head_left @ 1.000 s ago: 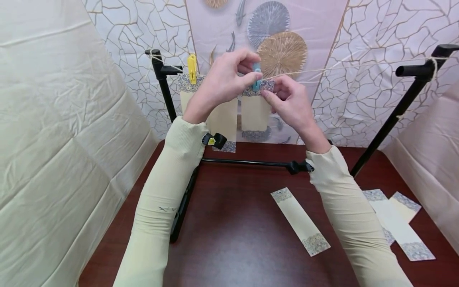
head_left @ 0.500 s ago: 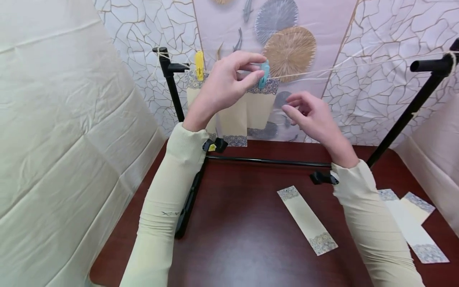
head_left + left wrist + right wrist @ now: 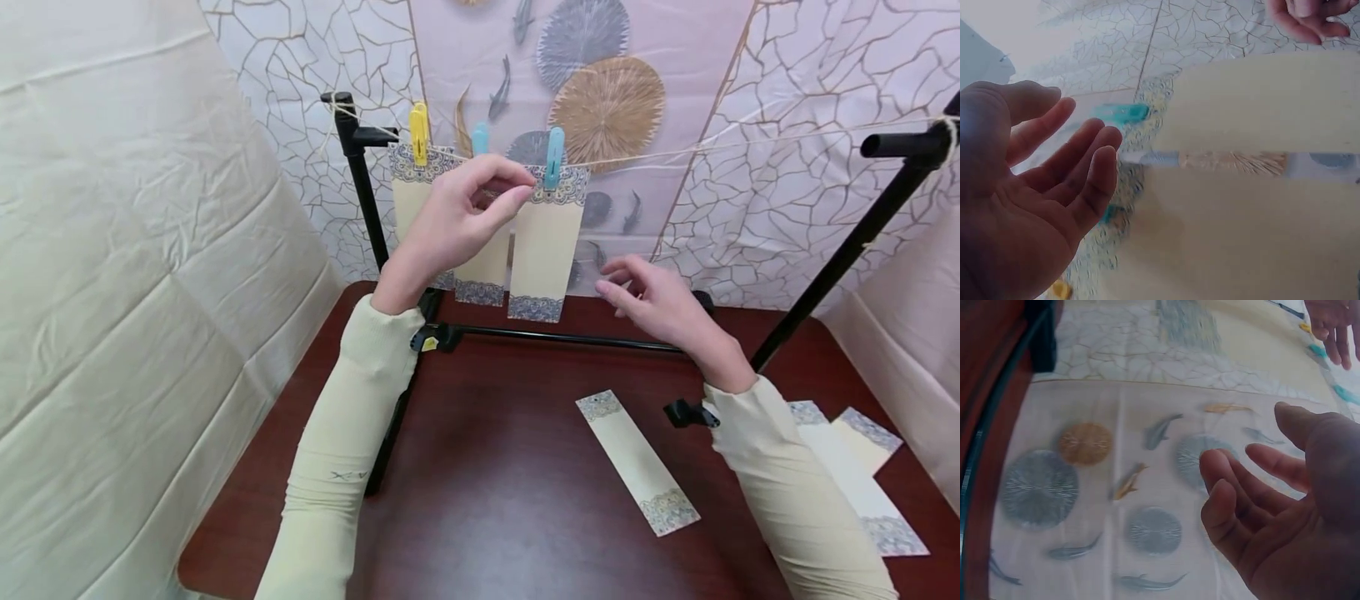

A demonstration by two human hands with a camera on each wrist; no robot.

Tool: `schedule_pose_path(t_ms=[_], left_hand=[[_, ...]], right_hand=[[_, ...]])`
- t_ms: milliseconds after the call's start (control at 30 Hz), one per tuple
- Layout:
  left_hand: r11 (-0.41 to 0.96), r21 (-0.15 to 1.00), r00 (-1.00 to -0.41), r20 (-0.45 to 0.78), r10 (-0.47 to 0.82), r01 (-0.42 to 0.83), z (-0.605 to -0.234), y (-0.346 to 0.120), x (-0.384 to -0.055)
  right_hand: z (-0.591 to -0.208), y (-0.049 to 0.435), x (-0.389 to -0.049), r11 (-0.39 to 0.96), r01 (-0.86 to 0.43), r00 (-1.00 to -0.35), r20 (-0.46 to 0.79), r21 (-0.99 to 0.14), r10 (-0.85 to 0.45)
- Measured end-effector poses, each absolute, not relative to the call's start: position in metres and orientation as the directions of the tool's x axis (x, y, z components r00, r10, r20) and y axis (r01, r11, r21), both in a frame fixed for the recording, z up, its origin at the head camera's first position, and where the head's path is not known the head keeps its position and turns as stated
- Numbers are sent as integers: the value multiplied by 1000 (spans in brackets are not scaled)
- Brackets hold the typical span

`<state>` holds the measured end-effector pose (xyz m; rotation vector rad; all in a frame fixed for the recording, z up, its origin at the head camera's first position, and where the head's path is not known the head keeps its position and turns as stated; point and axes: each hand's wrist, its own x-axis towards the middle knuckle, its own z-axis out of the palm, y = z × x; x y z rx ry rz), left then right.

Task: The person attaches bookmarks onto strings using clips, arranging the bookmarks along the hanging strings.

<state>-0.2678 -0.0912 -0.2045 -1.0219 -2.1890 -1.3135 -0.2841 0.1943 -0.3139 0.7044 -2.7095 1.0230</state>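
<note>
Three cream cards with blue patterned ends hang in a row from a string [image 3: 637, 157]. A yellow clothespin [image 3: 419, 135] grips the leftmost card [image 3: 408, 202]; a blue clothespin [image 3: 480, 138] stands over the middle card [image 3: 483, 260]. Another blue clothespin [image 3: 554, 158] fastens the rightmost card [image 3: 546, 250]. My left hand [image 3: 457, 218] hovers before the middle card, fingers loosely bent around nothing; the left wrist view shows a gap to the clothespins. Lower, right of the cards, my right hand [image 3: 651, 302] hangs relaxed, holding nothing.
One patterned card [image 3: 637, 462] lies on the dark red table [image 3: 480, 500]. More cards [image 3: 862, 483] overlap at the right, partly behind the right sleeve. Black posts [image 3: 855, 242] hold up the string, with a low crossbar [image 3: 562, 337] between them.
My left hand has let go of the right blue clothespin and moved down and left. My right hand has left the card's corner and dropped down to the right. The rightmost card now hangs freely.
</note>
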Motion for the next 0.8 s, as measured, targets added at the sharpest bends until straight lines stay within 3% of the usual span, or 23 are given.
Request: schedule_pose_path(t_ms=[267,500,800], left_hand=[[295,619,-684,626,375,728,-227,-112,-261],[331,657,-734,577,359,678,-247,-131,-253],[429,661,-788,505,352,615,-278,-158,-244]], right_hand=[[-346,200,-274,720,-442,-892,180,-535,-415],[-372,208,-264,743,-460,-858,29,-487,-512],[-405,213,-251,785,-414,-844,-129,-461,-521]])
